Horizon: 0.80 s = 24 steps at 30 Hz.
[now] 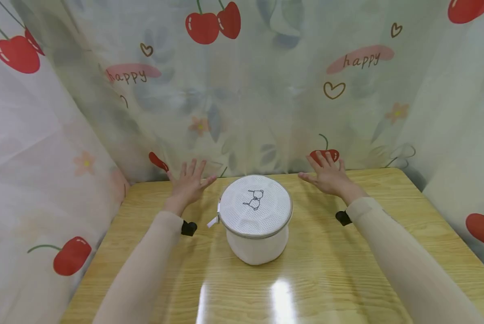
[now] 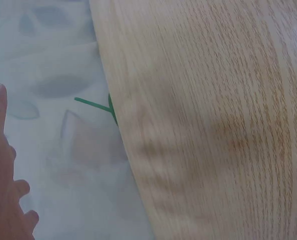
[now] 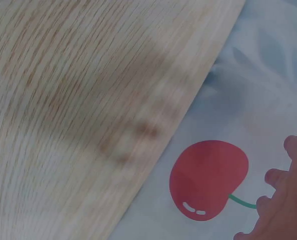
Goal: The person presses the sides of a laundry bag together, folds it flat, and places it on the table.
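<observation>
A round white zippered mesh bag (image 1: 255,207) stands upright on the wooden table, its flat lid facing up with a small glasses drawing on it. A zipper pull (image 1: 213,221) hangs at the lid's left edge. My left hand (image 1: 187,185) is held to the left of the bag, fingers spread and holding nothing. On the other side, my right hand (image 1: 330,176) is also spread and empty, near the table's back edge. Part of the left hand (image 2: 6,175) shows at the left wrist view's edge, and part of the right hand (image 3: 286,200) at the right wrist view's lower right.
The wood-grain table (image 1: 323,265) reflects bright light near its front. Behind it hangs a curtain (image 1: 266,90) printed with cherries, hearts and flowers, and similar cloth covers both sides. Each wrist wears a small black camera, one at the left (image 1: 189,228).
</observation>
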Tool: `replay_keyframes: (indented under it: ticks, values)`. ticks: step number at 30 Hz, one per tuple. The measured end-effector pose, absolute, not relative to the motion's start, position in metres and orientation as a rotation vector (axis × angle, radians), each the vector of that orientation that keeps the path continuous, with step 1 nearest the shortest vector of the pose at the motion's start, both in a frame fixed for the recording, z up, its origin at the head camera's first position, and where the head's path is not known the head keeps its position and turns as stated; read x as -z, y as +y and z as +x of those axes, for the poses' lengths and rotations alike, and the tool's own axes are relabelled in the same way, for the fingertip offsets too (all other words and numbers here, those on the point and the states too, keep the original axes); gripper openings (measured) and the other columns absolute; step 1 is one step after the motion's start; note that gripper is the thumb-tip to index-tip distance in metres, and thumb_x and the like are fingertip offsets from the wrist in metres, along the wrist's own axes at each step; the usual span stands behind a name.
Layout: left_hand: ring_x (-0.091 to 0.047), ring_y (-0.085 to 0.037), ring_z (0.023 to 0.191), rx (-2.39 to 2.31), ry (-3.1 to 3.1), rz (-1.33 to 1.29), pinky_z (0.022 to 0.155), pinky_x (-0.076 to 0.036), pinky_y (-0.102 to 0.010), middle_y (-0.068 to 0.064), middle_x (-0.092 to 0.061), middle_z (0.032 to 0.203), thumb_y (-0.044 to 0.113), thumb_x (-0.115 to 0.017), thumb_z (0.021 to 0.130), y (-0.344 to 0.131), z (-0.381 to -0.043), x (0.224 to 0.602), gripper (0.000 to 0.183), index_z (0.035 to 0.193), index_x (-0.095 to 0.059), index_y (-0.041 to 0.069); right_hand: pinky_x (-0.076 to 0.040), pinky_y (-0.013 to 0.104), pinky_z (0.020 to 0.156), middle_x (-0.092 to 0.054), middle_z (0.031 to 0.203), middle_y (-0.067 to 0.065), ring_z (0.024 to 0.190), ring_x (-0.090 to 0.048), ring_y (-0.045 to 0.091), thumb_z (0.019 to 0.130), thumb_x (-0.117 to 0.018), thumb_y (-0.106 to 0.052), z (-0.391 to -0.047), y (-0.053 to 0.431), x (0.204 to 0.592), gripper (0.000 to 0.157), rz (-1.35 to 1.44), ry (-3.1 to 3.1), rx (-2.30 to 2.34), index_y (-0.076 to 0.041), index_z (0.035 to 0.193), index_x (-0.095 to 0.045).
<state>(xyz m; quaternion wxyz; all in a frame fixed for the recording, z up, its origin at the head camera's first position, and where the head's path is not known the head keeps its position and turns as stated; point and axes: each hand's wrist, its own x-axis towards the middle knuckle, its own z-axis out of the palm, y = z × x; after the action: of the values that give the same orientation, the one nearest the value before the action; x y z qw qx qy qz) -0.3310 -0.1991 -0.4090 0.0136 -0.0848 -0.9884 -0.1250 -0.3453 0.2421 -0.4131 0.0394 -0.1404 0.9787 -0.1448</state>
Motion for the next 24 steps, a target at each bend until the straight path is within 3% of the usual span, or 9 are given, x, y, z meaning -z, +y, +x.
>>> replay_keyframes:
  ticks: [6,17,24]
  values:
    - [-0.001,-0.044,0.159,0.360,-3.075,-0.304,0.112,0.008,-0.081,-0.014,-0.006,0.175,0.070,-0.034,0.104,-0.198,-0.328,0.405,0.083,0.169,-0.015,0.021,0.011,0.078,0.113,0.002,0.172,0.025,0.156,0.011,0.049,0.097,-0.026,-0.084,-0.348,0.244,0.414,0.103,-0.451,3.015,0.459,-0.012,0.169,-0.011]
    - [-0.003,-0.045,0.158,0.365,-3.077,-0.313,0.111,0.012,-0.081,-0.014,-0.005,0.175,0.063,-0.041,0.107,-0.203,-0.322,0.407,0.079,0.169,-0.016,0.021,0.013,0.078,0.112,0.001,0.171,0.027,0.155,0.010,0.051,0.099,-0.028,-0.081,-0.343,0.244,0.411,0.101,-0.488,3.002,0.492,-0.009,0.168,-0.012]
    - [-0.003,-0.046,0.158,0.362,-3.084,-0.322,0.110,0.013,-0.081,-0.015,-0.006,0.174,0.064,-0.039,0.106,-0.205,-0.322,0.407,0.081,0.169,-0.015,0.020,0.014,0.077,0.113,0.002,0.171,0.027,0.155,0.011,0.051,0.105,-0.037,-0.068,-0.334,0.243,0.401,0.091,-0.493,2.990,0.479,-0.008,0.168,-0.012]
